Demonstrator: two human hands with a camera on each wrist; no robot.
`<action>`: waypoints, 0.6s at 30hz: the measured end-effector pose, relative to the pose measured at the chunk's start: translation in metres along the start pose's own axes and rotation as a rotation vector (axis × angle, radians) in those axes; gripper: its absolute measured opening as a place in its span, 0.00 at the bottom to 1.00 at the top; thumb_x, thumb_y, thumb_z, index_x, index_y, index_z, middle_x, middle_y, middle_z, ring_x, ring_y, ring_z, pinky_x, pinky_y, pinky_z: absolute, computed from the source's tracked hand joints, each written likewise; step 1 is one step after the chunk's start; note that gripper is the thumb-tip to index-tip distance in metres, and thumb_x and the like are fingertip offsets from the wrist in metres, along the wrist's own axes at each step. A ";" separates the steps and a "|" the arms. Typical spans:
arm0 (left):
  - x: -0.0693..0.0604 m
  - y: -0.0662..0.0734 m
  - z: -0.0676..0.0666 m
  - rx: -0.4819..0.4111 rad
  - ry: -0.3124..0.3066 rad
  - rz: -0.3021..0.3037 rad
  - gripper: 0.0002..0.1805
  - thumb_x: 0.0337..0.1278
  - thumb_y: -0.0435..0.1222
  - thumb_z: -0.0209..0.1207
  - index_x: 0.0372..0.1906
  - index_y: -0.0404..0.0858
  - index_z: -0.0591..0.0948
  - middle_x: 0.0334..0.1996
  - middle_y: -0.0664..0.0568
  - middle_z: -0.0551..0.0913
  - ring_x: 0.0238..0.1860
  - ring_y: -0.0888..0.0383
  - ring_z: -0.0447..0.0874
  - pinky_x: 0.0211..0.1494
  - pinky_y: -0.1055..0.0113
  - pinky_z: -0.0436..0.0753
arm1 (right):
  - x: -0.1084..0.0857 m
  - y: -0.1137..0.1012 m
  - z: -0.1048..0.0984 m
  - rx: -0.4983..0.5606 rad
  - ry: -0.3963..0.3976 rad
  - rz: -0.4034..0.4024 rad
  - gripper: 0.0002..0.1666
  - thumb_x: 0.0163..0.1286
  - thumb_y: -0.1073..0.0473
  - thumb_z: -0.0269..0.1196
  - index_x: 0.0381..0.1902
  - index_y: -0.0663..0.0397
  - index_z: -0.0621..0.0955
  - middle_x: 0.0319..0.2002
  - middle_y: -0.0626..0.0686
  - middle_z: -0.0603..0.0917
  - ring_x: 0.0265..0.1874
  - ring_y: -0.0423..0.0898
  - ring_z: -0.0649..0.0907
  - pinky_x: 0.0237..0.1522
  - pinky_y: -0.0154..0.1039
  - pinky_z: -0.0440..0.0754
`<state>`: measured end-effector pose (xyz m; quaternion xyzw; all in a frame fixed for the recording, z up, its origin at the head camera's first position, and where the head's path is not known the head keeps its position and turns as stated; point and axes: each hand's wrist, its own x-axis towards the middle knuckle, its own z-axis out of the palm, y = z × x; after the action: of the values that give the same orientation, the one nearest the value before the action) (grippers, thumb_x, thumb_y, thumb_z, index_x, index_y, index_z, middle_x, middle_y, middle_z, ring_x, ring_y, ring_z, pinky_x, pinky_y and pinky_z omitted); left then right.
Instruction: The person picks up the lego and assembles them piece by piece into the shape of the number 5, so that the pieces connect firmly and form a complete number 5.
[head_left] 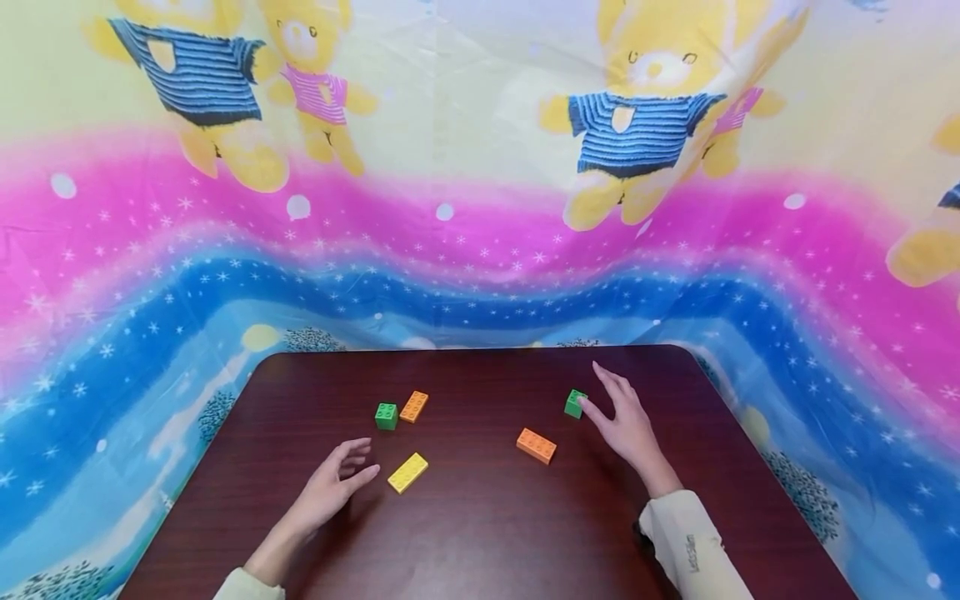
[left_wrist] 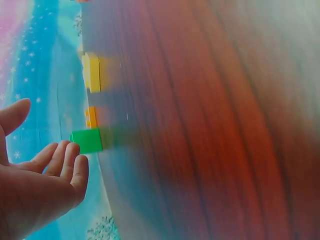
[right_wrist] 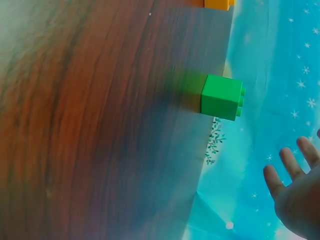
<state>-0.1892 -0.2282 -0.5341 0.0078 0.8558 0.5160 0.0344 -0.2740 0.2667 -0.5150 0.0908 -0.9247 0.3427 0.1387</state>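
Note:
My left hand [head_left: 330, 487] hovers over the table's left part, fingers loosely bent and holding nothing, just left of a yellow brick [head_left: 408, 473]. Beyond it stand a green brick [head_left: 386, 416] and a flat orange brick [head_left: 414, 407], side by side. My right hand [head_left: 626, 425], fingers spread and empty, is at a second green brick [head_left: 573, 403]; its thumb overlaps that brick's edge in the head view. In the right wrist view a gap shows between the green brick [right_wrist: 222, 97] and the fingers. An orange brick [head_left: 536, 446] lies left of my right hand.
The dark wooden table [head_left: 465, 533] has rounded far corners. Behind it hangs a patterned cloth [head_left: 465, 250] with bears and snowflakes, reaching down around the table's far and side edges.

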 end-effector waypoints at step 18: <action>0.005 0.006 0.031 -0.038 0.007 -0.037 0.32 0.50 0.32 0.77 0.61 0.31 0.78 0.53 0.41 0.83 0.53 0.50 0.81 0.60 0.55 0.79 | 0.016 0.014 0.016 0.104 -0.056 0.118 0.41 0.79 0.44 0.60 0.81 0.51 0.62 0.71 0.64 0.69 0.70 0.65 0.71 0.68 0.66 0.72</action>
<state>-0.1917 -0.1983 -0.5437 -0.0106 0.8461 0.5313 0.0410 -0.2957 0.2654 -0.5300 0.0530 -0.9128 0.3953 0.0874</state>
